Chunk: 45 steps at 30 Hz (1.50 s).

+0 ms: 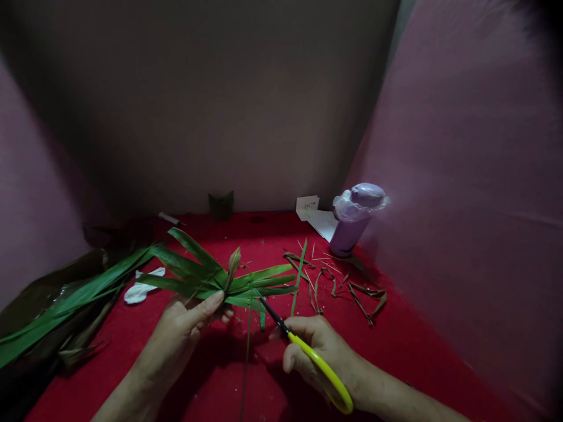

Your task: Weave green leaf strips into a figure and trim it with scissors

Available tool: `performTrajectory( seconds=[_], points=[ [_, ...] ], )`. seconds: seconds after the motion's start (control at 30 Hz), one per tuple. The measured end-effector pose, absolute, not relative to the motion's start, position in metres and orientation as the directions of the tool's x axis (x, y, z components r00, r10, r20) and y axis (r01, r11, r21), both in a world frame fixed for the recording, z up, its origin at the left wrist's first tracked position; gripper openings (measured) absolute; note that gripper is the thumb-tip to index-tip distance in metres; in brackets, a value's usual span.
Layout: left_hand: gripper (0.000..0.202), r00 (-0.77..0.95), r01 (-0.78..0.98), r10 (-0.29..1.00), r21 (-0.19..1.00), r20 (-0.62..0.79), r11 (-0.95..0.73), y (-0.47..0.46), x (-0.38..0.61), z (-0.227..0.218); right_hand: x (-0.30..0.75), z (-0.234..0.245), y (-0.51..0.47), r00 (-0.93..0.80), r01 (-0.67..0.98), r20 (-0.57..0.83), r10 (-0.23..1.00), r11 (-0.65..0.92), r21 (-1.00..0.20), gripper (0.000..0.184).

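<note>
My left hand (193, 325) pinches a woven leaf figure (233, 272) at its middle, thumb on top. Green leaf strips fan out from it to both sides, and a dry brown piece stands up at its centre. In my right hand (321, 354) is a pair of scissors (314, 354) with yellow handles and dark blades. The blade tips reach the green strips on the figure's right side; whether they are parted is too small to tell. A thin strand (247, 363) hangs down from the figure in front of the red cloth.
A red cloth (422, 346) covers the surface. Dry brown strips (367, 293) and thin sticks lie at right, near a purple tumbler (349, 231) and white papers (323, 223). Long green leaves (83, 299) and a white scrap (143, 287) are at left. Walls enclose the sides and back.
</note>
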<state>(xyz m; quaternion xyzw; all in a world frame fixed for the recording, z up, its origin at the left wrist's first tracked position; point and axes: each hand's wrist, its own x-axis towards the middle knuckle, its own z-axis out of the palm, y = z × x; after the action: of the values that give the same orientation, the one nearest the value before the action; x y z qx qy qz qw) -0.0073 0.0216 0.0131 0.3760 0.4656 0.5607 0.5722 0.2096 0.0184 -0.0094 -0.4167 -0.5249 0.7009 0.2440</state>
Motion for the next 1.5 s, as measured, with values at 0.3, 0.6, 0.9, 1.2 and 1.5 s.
performTrajectory(
  seconds=[0.3,0.6,0.9,1.2,1.5],
  points=[
    [0.011,-0.052,-0.311,0.986,0.941,-0.159,0.135,0.023,-0.007,0.013,0.211,-0.002,0.018,-0.546,0.213,-0.275,0.791,-0.186,-0.959,0.010],
    [0.010,-0.075,-0.332,0.979,0.930,-0.191,0.156,0.022,-0.006,0.016,0.216,-0.002,0.015,-0.610,0.123,-0.044,0.791,0.039,-0.992,0.035],
    [0.011,-0.083,-0.347,0.977,0.925,-0.195,0.155,0.021,-0.007,0.016,0.217,-0.011,0.015,-0.671,0.116,-0.081,0.737,-0.003,-0.993,0.037],
    [0.012,-0.126,-0.351,0.973,0.926,-0.196,0.141,0.023,-0.012,0.018,0.220,-0.018,0.018,-0.417,0.258,0.318,0.852,0.446,-0.857,0.022],
    [0.007,-0.015,-0.325,0.985,0.933,-0.172,0.158,0.021,-0.018,0.018,0.244,0.008,0.038,0.190,0.240,0.529,0.827,0.483,-0.842,0.034]
  ],
)
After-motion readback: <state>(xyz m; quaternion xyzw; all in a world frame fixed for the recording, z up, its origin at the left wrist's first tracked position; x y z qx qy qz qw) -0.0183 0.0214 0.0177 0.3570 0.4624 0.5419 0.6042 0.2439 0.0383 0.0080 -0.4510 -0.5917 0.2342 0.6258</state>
